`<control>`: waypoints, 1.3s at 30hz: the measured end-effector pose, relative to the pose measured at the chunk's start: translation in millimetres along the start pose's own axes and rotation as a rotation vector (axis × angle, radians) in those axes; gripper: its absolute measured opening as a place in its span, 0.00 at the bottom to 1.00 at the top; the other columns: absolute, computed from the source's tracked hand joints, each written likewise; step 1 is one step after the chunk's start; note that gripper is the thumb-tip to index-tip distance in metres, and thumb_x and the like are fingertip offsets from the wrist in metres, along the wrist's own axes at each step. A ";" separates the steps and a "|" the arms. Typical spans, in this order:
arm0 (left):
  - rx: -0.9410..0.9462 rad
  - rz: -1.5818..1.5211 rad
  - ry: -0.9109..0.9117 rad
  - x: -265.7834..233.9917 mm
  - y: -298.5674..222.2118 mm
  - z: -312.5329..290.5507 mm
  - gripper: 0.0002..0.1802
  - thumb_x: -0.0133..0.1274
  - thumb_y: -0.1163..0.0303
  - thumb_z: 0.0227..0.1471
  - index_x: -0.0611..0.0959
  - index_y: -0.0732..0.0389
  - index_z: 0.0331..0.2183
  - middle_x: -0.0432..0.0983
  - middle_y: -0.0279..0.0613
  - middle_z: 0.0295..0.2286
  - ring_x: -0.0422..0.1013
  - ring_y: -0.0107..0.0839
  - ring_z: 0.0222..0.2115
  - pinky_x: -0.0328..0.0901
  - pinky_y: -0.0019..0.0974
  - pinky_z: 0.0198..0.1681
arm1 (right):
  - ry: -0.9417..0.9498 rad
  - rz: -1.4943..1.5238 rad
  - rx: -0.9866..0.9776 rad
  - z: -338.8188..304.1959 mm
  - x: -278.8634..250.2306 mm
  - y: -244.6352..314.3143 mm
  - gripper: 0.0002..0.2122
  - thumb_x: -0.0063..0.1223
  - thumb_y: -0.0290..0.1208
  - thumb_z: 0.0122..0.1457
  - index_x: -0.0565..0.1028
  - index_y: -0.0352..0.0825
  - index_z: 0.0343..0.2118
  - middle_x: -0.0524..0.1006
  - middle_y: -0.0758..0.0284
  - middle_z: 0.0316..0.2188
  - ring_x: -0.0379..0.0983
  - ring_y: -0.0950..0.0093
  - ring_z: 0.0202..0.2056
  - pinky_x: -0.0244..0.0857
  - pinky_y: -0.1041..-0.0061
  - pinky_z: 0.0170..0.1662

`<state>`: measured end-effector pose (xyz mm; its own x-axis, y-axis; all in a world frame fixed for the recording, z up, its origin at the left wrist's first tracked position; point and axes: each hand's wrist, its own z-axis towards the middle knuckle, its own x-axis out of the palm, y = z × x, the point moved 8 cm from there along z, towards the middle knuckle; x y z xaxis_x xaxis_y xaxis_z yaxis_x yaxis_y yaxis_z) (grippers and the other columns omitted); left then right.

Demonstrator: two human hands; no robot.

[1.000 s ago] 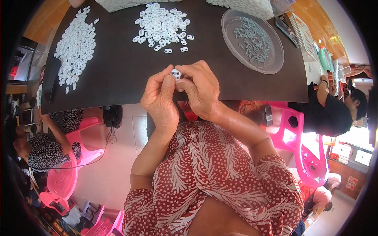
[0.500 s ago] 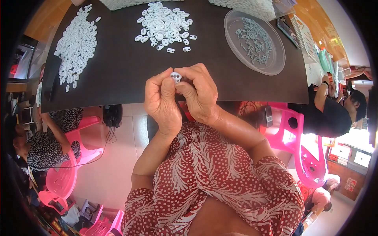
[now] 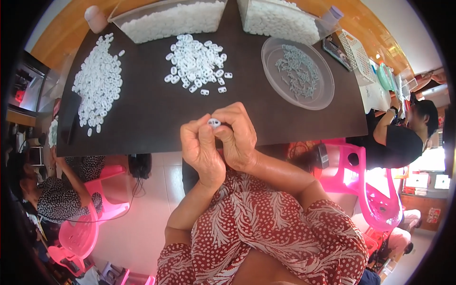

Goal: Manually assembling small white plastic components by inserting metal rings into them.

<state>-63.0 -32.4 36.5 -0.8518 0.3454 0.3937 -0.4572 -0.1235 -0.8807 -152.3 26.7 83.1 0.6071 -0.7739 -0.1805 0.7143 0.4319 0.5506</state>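
Both my hands meet just beyond the near edge of the dark table [image 3: 156,123]. Between the fingertips sits a small white oval plastic piece [image 3: 213,123] with two holes; whether it is one part or two pressed together I cannot tell. My left hand [image 3: 203,149] pinches its left side with thumb and curled fingers, while my right hand [image 3: 237,137] grips the right side the same way. Beyond them lies a heap of similar white pieces [image 3: 195,61]. To the right stands a round clear dish [image 3: 328,97] holding many small grey-green pins or springs [image 3: 299,71].
A longer heap of white pieces [image 3: 99,83] spreads at the left, beside a dark flat object [image 3: 70,118]. Two clear bins full of white pieces, a left bin [image 3: 166,33] and a right bin [image 3: 280,31], line the back. A phone [image 3: 337,53] lies right. Other people sit on both sides.
The view has tilted up, so the table and bins show more fully. Both hands still hold the white piece, which now shows a narrower, single oval outline.
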 end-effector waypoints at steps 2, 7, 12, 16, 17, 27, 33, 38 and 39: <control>0.056 0.020 -0.016 1.9 -4.3 3.0 0.09 0.45 0.70 0.59 0.73 0.66 0.35 0.67 0.33 0.29 0.62 0.17 0.28 0.60 0.22 0.32 | -0.015 -0.003 -0.011 0.9 -1.0 0.8 0.07 0.50 0.26 0.57 0.70 0.27 0.34 0.72 0.61 0.28 0.66 0.69 0.26 0.62 0.75 0.28; 0.086 0.052 -0.010 5.4 -5.3 7.0 0.10 0.45 0.67 0.60 0.72 0.65 0.33 0.66 0.32 0.28 0.61 0.16 0.28 0.60 0.23 0.32 | 0.008 -0.002 -0.003 4.3 0.3 -2.5 0.09 0.54 0.18 0.48 0.69 0.30 0.33 0.71 0.62 0.27 0.65 0.67 0.25 0.60 0.72 0.26; 0.108 0.147 -0.013 7.9 -5.3 10.0 0.09 0.44 0.69 0.60 0.72 0.64 0.31 0.66 0.32 0.24 0.60 0.16 0.24 0.59 0.22 0.27 | 0.043 -0.035 -0.011 3.1 2.3 -7.1 0.03 0.48 0.19 0.56 0.69 0.28 0.32 0.71 0.62 0.27 0.64 0.71 0.25 0.60 0.76 0.26; 0.041 0.117 0.009 3.7 -3.7 12.7 0.10 0.46 0.69 0.59 0.75 0.67 0.34 0.70 0.32 0.25 0.63 0.17 0.23 0.61 0.22 0.27 | 0.061 -0.018 0.003 6.4 2.4 -4.5 0.04 0.49 0.19 0.55 0.69 0.28 0.33 0.72 0.61 0.28 0.65 0.73 0.25 0.61 0.77 0.27; 0.042 0.117 0.007 1.7 -6.8 16.7 0.10 0.46 0.69 0.59 0.75 0.67 0.34 0.70 0.32 0.25 0.63 0.17 0.23 0.61 0.22 0.27 | 0.091 0.045 0.205 2.7 2.7 -20.0 0.06 0.52 0.18 0.52 0.70 0.30 0.33 0.72 0.63 0.27 0.66 0.72 0.25 0.61 0.76 0.27; 0.548 1.137 0.311 -2.3 -22.1 93.0 0.10 0.55 0.80 0.43 0.81 0.60 0.33 0.72 0.39 0.24 0.69 0.37 0.28 0.63 0.36 0.31 | 0.027 -0.396 0.055 132.9 -79.8 -76.1 0.06 0.53 0.23 0.52 0.76 0.30 0.33 0.76 0.64 0.27 0.71 0.78 0.30 0.64 0.78 0.34; 0.653 1.178 0.500 37.3 2.7 78.9 0.11 0.58 0.78 0.40 0.82 0.57 0.31 0.71 0.39 0.24 0.69 0.38 0.28 0.64 0.38 0.30 | -0.060 -0.659 -0.121 237.4 -122.7 -161.7 0.08 0.51 0.28 0.49 0.76 0.30 0.30 0.76 0.55 0.27 0.73 0.62 0.33 0.65 0.67 0.38; 0.628 1.272 0.604 33.6 23.6 79.8 0.07 0.52 0.82 0.33 0.76 0.61 0.21 0.66 0.44 0.25 0.66 0.43 0.30 0.65 0.42 0.28 | 0.179 -0.865 -0.066 255.0 -101.7 -206.8 0.10 0.50 0.27 0.46 0.78 0.31 0.31 0.76 0.53 0.26 0.74 0.59 0.31 0.67 0.63 0.36; 0.610 1.263 0.622 35.7 24.7 79.2 0.07 0.52 0.83 0.32 0.75 0.62 0.21 0.66 0.44 0.25 0.66 0.43 0.30 0.65 0.43 0.29 | 0.166 -0.882 -0.069 258.1 -112.9 -217.2 0.10 0.50 0.27 0.46 0.78 0.31 0.31 0.76 0.53 0.26 0.74 0.59 0.31 0.67 0.63 0.36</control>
<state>-124.9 -96.8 49.6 -0.5849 0.0274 -0.8107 0.2958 -0.9234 -0.2446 -465.9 -99.2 194.2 -0.1335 -0.7627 -0.6328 0.9604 -0.2570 0.1072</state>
